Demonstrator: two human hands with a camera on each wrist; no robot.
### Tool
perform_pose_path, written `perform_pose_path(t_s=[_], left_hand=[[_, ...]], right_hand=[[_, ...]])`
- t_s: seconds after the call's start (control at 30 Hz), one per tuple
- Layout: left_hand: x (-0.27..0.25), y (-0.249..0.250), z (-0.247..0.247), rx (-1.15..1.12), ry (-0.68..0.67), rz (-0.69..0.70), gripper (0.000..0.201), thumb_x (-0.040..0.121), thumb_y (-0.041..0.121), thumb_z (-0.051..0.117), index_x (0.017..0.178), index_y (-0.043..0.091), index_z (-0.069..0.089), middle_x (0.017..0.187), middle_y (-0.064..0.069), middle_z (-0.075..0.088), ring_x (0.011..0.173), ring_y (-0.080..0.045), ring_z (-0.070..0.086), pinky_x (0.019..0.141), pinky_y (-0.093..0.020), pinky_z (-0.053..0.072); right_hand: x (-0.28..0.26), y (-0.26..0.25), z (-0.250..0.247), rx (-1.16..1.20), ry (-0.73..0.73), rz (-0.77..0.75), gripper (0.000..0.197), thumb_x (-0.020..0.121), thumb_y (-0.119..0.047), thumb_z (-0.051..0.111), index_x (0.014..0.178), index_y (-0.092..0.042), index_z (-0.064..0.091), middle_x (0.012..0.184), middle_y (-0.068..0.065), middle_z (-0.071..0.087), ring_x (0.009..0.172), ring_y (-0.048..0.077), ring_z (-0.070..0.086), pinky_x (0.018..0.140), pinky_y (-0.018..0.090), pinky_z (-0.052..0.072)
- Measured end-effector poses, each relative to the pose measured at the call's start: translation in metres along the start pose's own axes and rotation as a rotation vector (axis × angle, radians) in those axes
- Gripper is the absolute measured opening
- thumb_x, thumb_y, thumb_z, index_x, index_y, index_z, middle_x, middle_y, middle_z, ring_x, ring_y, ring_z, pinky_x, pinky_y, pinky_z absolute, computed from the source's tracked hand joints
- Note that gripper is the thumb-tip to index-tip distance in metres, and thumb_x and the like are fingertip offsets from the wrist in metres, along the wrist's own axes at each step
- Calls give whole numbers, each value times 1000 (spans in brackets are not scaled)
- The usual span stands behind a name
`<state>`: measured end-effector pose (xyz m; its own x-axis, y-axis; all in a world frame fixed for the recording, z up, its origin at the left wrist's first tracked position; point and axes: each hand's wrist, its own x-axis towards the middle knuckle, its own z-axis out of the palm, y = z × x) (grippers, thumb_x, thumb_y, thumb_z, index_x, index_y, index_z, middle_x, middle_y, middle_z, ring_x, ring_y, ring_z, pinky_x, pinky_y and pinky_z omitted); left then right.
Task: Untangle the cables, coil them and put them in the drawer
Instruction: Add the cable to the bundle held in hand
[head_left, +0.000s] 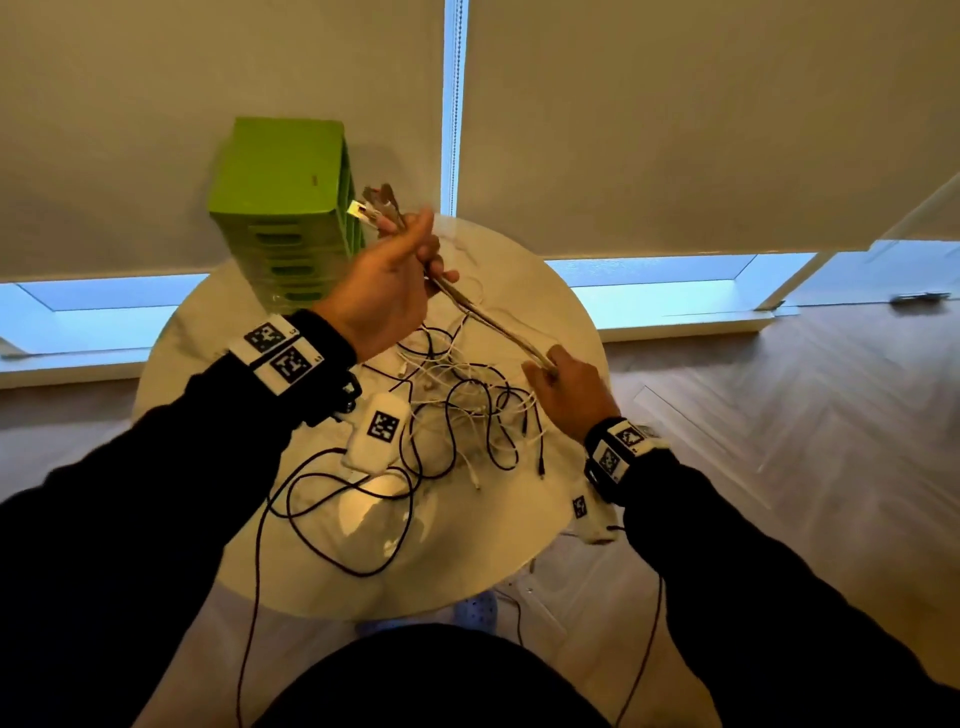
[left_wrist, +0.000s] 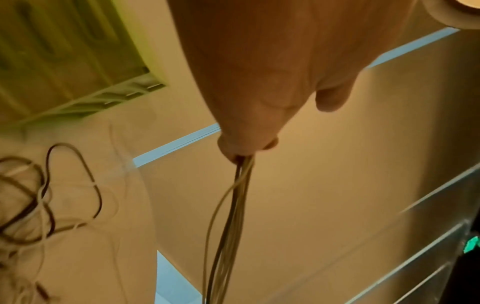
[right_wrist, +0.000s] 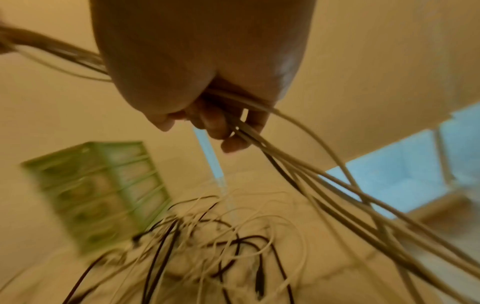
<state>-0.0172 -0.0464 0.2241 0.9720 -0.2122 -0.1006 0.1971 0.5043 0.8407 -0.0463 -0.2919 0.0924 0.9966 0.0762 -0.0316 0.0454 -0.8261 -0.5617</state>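
A bundle of pale cables (head_left: 485, 316) stretches taut between my two hands above the round table (head_left: 561, 291). My left hand (head_left: 397, 270) grips the upper end, with white plugs (head_left: 358, 210) sticking out past the fist beside the green drawer unit (head_left: 283, 208). From the left wrist view, the strands (left_wrist: 228, 216) run down out of the left hand (left_wrist: 246, 148). My right hand (head_left: 558, 371) grips the lower end; its fingers (right_wrist: 215, 125) curl round the cables (right_wrist: 324, 185). A tangle of black and white cables (head_left: 457, 410) lies on the table below.
The drawer unit (right_wrist: 98, 191) stands at the table's back left with its drawers closed. Black leads (head_left: 332, 499) from the wrist devices loop over the front of the table. Behind are lowered blinds (head_left: 675, 130) and a low window sill; wooden floor lies to the right.
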Motion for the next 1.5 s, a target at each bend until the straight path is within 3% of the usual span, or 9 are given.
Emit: perform_pose_path(t_s=[0.17, 0.3, 0.37, 0.47, 0.67, 0.9, 1.13, 1.3, 1.5], left_hand=[[17, 6, -4, 148, 300, 195, 23, 82, 44, 63, 92, 25, 53, 89, 2, 46, 78, -8, 43, 77, -28, 41], [18, -23, -26, 569, 357, 65, 79, 88, 68, 48, 139, 9, 45, 143, -26, 46, 125, -34, 52, 106, -47, 42], [17, -35, -41, 586, 365, 56, 51, 96, 62, 44, 122, 19, 49, 109, -12, 62, 95, -20, 61, 88, -39, 49], [19, -43, -65, 391, 392, 49, 29, 105, 38, 46, 80, 25, 40, 58, 11, 34, 48, -6, 33, 49, -23, 33], [7, -54, -76, 277, 197, -110, 37, 104, 32, 50, 72, 28, 33, 76, -7, 9, 53, -14, 15, 48, -25, 19], [3, -45, -99, 266, 347, -74, 38, 105, 29, 50, 71, 27, 32, 72, -5, 8, 54, -15, 11, 49, -28, 16], [-8, -54, -119, 274, 430, -80, 41, 104, 30, 50, 68, 27, 32, 64, -1, 13, 46, -12, 17, 43, -23, 25], [-18, -68, -126, 307, 484, -90, 35, 98, 39, 57, 72, 27, 36, 63, 0, 19, 50, -15, 20, 49, -27, 25], [-31, -79, -130, 293, 594, -94, 37, 102, 33, 55, 67, 26, 44, 56, 5, 30, 48, -14, 26, 49, -26, 27]], right_hand=[[-45, -55, 37, -48, -271, -254, 49, 99, -50, 52, 130, -15, 36, 86, 6, 65, 76, 31, 67, 65, 39, 51], [-66, -74, 57, -74, -410, -304, 76, 99, -59, 39, 156, -18, 9, 113, 15, 68, 88, 35, 69, 77, 45, 55], [-70, -68, 61, -70, -468, -302, 70, 100, -59, 34, 156, -22, 13, 121, 13, 66, 93, 36, 68, 81, 46, 54], [-61, -39, 63, 30, -418, -218, 43, 104, -55, 25, 134, -31, 45, 101, 5, 69, 87, 28, 65, 78, 41, 52], [-12, -7, 68, 62, -573, -130, 34, 108, -40, 34, 104, -25, 64, 72, -15, 53, 68, 3, 51, 75, 28, 37], [59, -66, 49, -265, -1132, -261, 39, 103, -43, 47, 134, -22, 61, 125, 3, 64, 116, 20, 57, 99, 33, 41], [120, -97, 57, -175, -963, -306, 26, 97, -12, 50, 115, -10, 69, 109, 4, 71, 101, 18, 65, 90, 31, 48], [117, -80, 117, -439, -904, -382, 28, 100, -21, 50, 116, -5, 65, 124, 17, 63, 113, 34, 59, 92, 37, 46], [115, -62, 149, -457, -748, -462, 25, 95, -33, 59, 109, -13, 60, 117, 12, 63, 107, 33, 61, 79, 33, 43]])
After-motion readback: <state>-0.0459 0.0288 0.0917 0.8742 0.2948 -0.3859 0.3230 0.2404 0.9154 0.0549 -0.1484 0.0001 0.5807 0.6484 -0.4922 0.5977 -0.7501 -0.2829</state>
